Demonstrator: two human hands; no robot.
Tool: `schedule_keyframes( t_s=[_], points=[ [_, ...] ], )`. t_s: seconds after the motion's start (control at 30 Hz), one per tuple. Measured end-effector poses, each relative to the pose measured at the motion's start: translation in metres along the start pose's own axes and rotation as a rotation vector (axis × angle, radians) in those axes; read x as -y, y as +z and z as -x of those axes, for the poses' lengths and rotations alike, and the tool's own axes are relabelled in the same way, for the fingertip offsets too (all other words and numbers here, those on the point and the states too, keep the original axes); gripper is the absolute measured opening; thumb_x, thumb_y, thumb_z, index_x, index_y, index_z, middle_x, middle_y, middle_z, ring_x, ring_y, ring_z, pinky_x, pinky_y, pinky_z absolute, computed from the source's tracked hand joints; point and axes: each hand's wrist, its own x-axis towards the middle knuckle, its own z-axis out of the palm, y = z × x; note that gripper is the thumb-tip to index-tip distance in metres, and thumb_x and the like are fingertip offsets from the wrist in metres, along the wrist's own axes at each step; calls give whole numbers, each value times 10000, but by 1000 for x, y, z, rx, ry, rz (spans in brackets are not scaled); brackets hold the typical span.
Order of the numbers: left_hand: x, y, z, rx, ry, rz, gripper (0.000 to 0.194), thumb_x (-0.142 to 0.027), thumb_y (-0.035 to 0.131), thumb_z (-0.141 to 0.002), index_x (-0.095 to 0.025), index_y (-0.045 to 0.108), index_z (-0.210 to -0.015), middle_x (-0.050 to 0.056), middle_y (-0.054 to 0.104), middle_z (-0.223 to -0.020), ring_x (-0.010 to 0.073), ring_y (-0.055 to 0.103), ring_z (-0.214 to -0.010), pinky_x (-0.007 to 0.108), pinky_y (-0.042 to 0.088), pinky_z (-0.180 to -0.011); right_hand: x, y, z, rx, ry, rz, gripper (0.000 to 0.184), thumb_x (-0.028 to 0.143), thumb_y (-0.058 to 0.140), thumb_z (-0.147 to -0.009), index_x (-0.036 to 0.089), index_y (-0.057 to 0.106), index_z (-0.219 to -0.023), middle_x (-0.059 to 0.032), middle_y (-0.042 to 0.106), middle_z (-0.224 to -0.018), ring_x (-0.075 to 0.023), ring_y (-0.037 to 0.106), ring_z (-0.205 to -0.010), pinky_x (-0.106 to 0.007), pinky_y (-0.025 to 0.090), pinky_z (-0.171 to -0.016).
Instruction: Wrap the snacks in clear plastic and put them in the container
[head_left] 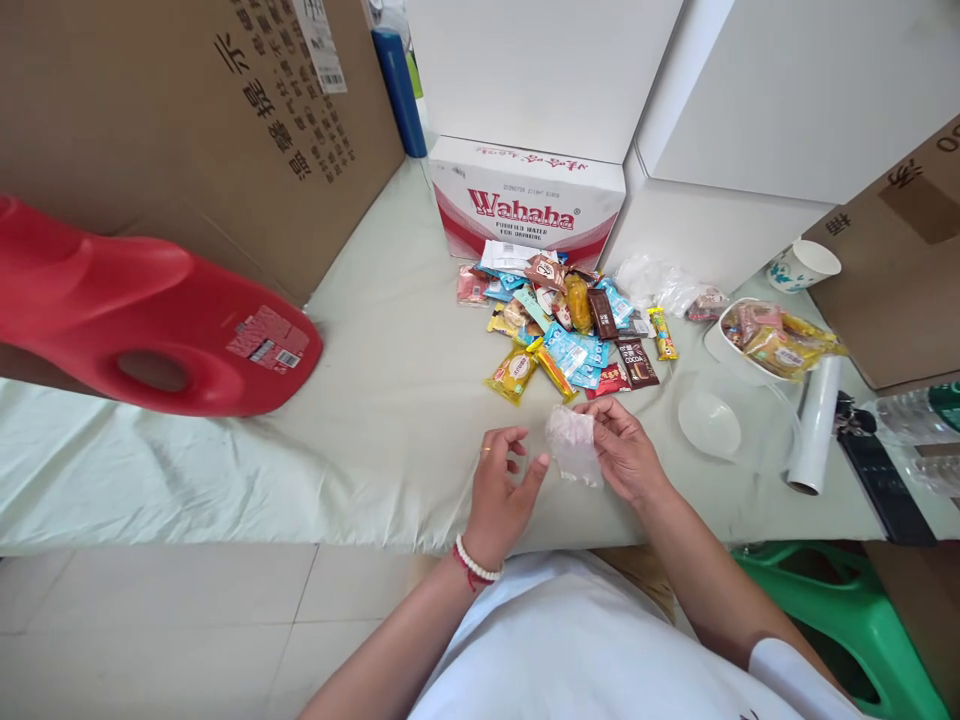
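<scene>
A small clear plastic bag (576, 447) hangs over the table's near part, pinched at its right side by my right hand (624, 450). Just left of the bag is my left hand (504, 490), its fingers apart and bent, holding nothing; the thumb points toward the bag without a clear grip on it. Beyond both hands lies a heap of wrapped snacks (574, 350), with a yellow packet (512, 373) and a brown cocoa packet (637, 363) at its near edge.
Behind the heap stands a Wahaha carton (529, 205). To the right are a bowl of snacks (780, 345), an oval clear lid (709, 422), a film roll (816, 428), a paper cup (802, 266) and a black phone-like object (885, 485). A red jug (202, 350) lies left.
</scene>
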Motion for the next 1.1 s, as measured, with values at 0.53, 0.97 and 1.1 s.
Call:
schedule_keyframes(
  t_s=[0.53,0.97,1.1],
  points=[
    [4,4,-7,97,-140,572,297,-512,630,-941,-228,542,-938,15,673,-932,149,655,-797,317,526,-818,5,-21,-3,140,-126,240,283,501,750,-826,282,603,-929,-68,698,-1129,-278,610,-1108,-429,454,-963],
    [4,-14,-27,29,-462,517,409,-587,692,-827,-222,512,-867,-70,531,-647,75,413,-522,205,300,-494,8,-41,-8,268,308,213,370,415,876,-755,224,737,-1040,12,667,-766,-131,593,-674,-266,487,-632],
    [2,-14,-27,224,-489,493,404,-517,819,-703,-175,642,-824,-41,541,-692,87,427,-606,221,326,-563,7,-38,-9,157,239,182,298,441,866,-767,207,748,-908,10,643,-786,-108,566,-678,-242,469,-635]
  ],
)
